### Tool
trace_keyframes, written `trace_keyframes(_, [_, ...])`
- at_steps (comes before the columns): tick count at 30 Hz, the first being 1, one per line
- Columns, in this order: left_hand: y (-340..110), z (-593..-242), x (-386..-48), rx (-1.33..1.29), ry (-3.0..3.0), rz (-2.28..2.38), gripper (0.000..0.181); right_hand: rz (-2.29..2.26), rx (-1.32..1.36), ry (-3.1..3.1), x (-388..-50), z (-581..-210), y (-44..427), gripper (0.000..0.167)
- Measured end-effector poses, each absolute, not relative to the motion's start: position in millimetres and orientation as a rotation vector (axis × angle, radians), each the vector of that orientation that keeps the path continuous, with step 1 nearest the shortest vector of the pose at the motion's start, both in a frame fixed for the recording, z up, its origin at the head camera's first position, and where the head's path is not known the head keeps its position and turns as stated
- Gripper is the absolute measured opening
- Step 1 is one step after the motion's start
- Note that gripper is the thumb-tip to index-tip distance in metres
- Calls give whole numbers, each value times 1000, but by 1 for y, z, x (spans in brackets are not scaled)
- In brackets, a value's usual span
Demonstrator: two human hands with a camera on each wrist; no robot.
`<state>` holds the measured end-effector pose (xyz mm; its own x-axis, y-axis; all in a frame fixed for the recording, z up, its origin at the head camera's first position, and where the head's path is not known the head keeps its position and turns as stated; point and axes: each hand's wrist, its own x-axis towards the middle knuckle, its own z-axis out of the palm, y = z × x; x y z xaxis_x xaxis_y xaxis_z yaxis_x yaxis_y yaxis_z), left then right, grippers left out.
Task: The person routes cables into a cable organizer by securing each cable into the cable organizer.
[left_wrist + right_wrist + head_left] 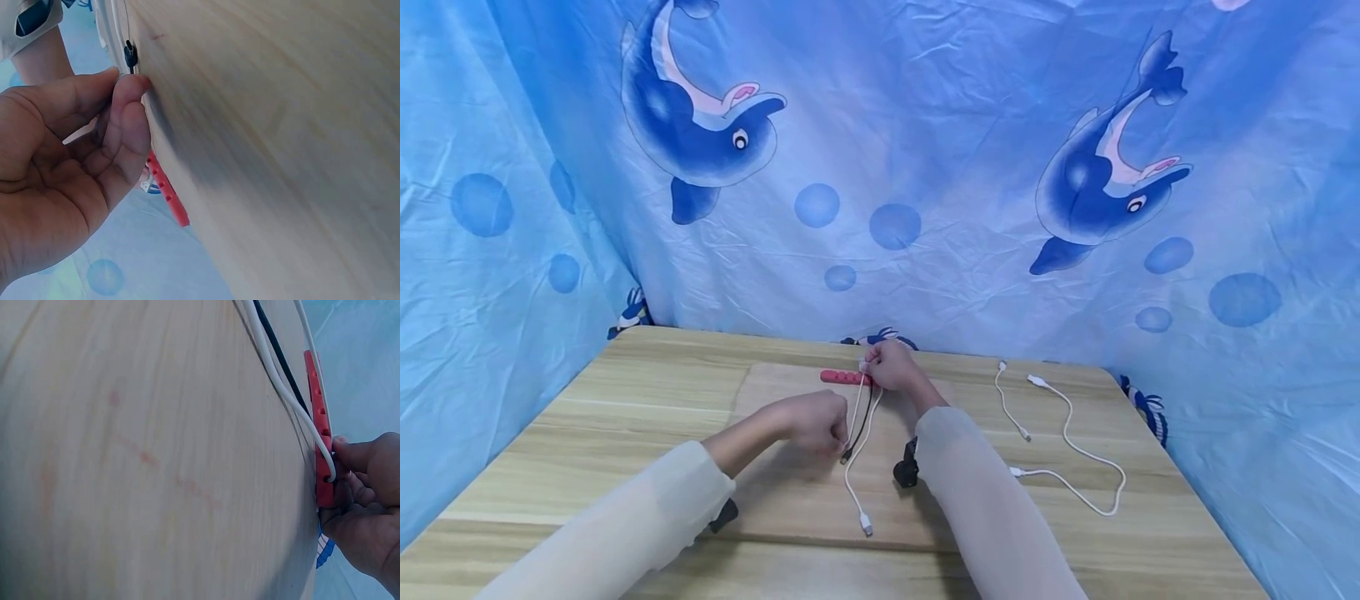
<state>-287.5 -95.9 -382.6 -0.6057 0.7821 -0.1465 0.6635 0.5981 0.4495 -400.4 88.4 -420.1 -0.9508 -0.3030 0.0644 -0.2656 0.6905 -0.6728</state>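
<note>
A red cable holder [842, 377] with a row of slots lies at the far edge of a wooden board [775, 517]. At its right end my right hand [891, 365] pinches the upper end of a thin white cable [317, 362]. That cable runs down to my left hand [816, 422], whose thumb and fingertips pinch it near its lower end. A black cable [867, 417] and another white cable [850, 483] run from the holder over the board. The black cable's plug [130, 55] is just beyond my left fingertips. In the right wrist view, my fingers partly hide the holder's end.
Right of the board, a short white cable [1011, 408] and a longer, curved white cable [1108, 461] lie on the wooden table [647, 367]. A blue dolphin-print curtain [880, 275] hangs behind the table and at both sides.
</note>
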Motion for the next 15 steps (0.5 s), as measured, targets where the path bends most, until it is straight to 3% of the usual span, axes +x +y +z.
trace_keyframes(15, [-84, -376, -290, 1364, 2506, 162, 52, -1097, -455, 2796, -396, -419, 83, 12])
